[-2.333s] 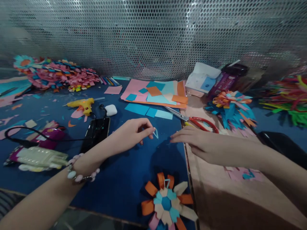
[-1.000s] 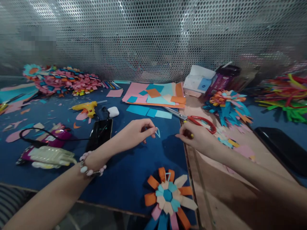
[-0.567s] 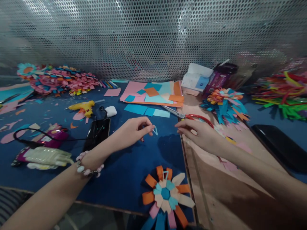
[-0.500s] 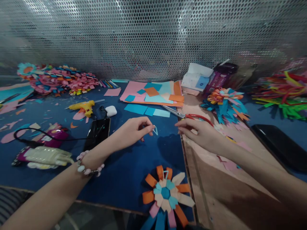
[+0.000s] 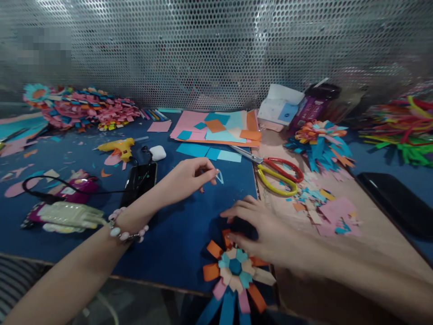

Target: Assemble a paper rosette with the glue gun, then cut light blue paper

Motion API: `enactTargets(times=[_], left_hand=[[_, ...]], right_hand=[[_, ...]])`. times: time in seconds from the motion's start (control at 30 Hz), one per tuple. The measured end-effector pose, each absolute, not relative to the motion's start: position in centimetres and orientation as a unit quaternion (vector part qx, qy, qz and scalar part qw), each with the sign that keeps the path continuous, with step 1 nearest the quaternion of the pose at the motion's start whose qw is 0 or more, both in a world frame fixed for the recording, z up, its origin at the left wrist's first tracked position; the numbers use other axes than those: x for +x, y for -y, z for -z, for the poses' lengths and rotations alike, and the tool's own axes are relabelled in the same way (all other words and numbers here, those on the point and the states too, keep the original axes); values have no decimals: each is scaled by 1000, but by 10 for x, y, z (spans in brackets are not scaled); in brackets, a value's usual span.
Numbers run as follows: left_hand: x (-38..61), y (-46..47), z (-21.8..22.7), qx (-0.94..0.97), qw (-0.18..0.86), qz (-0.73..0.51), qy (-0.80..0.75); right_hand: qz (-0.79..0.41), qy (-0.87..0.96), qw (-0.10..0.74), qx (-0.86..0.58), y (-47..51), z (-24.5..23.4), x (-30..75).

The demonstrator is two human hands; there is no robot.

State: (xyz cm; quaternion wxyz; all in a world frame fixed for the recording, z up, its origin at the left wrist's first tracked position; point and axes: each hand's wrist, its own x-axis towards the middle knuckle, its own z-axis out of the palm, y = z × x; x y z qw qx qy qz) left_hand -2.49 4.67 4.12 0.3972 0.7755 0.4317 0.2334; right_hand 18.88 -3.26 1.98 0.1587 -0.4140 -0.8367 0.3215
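My left hand point(image 5: 198, 176) pinches a small pale blue folded paper strip point(image 5: 219, 176), bent into a narrow loop, above the blue table. Lower down, my right hand point(image 5: 252, 225) hangs over the upper edge of a paper flower point(image 5: 236, 266), its fingers parted and curved. Its thumb overlaps an orange petal; whether it touches cannot be made out. The flower has a blue centre, peach and light blue inner petals, and orange, pink and blue outer strips. Part of its upper right side is hidden by the hand. Scissors point(image 5: 277, 176) with red and yellow handles lie beyond my right hand.
Coloured paper sheets point(image 5: 189, 124) lie at the back, before a perforated metal screen point(image 5: 216, 54). To the left are a yellow glue gun point(image 5: 120, 148), a white case point(image 5: 157, 153) and a cabled phone point(image 5: 140, 180). Paper scraps point(image 5: 338, 212) and a black phone point(image 5: 395, 203) lie right.
My right hand has moved down and left from near the scissors to the paper flower, uncovering the yellow handle and the scraps. My left hand still pinches the strip in nearly the same place.
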Motion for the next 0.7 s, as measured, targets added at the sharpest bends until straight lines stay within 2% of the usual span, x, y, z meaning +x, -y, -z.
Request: enactTargets(times=[0.33, 0.53, 0.7], left_hand=[[-23, -40, -48, 767, 421, -236, -423], [-25, -43, -51, 756, 442, -236, -422], [-24, -41, -54, 754, 449, -240, -416]], right_hand=[[-353, 810, 168, -438, 28, -18, 188], [-409, 785, 135, -445, 24, -16, 188], [-404, 781, 156, -451, 23, -13, 190]])
